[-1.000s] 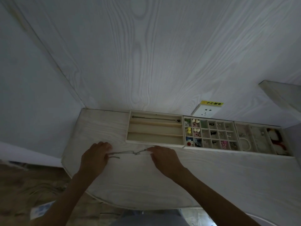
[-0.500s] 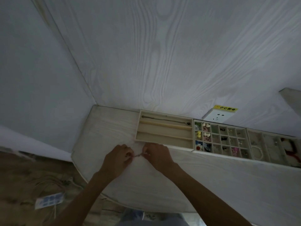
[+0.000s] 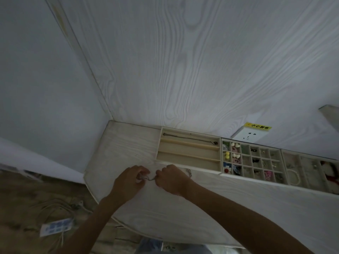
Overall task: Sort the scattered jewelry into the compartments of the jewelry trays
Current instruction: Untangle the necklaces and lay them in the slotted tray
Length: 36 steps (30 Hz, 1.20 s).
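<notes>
Fingers (image 3: 142, 171) of the left hand (image 3: 128, 182) are curled and pinch one end of a thin chain (image 3: 149, 178); fingers of the right hand (image 3: 172, 178) are curled and pinch the other end. Both hands are close together, knuckles nearly meeting, with the chain sagging in a short loop between them. A further bit of chain shows at 3 o'clock of the right hand, on the table (image 3: 183, 217).

Long-slot tray (image 3: 189, 153): at 12 to 1 o'clock of the hands, its near edge just beyond the knuckles. Three lengthwise compartments; the far one holds a necklace (image 3: 189, 138) laid straight.

Grid tray (image 3: 251, 162): touching the first tray on its 3 o'clock side; small pieces in many cells, too small to name.

Third tray (image 3: 310, 173): next again at 3 o'clock, with a pale bracelet and a red item.

All trays sit against the wall. Bare tabletop lies at 9 to 11 o'clock of the hands up to the corner, and at 6 o'clock down to the curved front edge.

Wall socket (image 3: 247, 137): above the grid tray.
</notes>
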Each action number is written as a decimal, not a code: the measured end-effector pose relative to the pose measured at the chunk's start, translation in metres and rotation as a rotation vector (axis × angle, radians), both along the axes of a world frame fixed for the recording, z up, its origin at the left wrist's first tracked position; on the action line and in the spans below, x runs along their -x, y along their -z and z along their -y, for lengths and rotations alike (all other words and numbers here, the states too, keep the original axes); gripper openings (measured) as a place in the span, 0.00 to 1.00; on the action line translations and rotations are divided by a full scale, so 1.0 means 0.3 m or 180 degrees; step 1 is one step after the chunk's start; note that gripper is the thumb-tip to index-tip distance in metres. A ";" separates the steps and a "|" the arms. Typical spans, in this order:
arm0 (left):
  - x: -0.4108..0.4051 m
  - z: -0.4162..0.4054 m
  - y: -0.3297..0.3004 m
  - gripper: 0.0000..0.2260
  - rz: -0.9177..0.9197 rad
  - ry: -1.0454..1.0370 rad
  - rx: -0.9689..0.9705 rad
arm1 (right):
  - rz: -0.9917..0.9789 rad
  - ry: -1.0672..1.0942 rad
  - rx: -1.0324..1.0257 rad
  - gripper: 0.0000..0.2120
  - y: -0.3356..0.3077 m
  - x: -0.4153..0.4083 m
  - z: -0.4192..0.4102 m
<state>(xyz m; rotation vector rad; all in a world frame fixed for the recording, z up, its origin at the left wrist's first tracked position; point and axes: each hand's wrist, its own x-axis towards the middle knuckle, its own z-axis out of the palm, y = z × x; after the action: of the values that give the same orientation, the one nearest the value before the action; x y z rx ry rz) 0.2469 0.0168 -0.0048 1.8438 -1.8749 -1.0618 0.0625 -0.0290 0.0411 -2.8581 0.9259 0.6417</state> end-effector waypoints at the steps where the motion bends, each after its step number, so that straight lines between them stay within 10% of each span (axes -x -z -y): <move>1: -0.009 0.004 0.002 0.15 -0.0074 0.0095 -0.0071 | -0.0059 -0.0139 0.0058 0.12 0.000 -0.004 -0.002; 19: -0.030 0.099 -0.301 0.44 -0.0786 0.1103 -0.1027 | 0.1827 0.1654 -0.1413 0.09 -0.330 0.136 0.021; 36: 0.269 0.309 -0.589 0.03 -0.1145 0.1711 -0.0113 | 0.2997 0.2193 -0.0612 0.02 -0.760 0.348 0.075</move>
<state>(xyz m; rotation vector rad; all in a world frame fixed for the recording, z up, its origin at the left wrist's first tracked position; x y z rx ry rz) 0.1663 -0.0759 0.1720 1.0737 -2.1703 -1.4815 -0.0419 -0.0514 0.2691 -2.0125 1.3642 -0.5885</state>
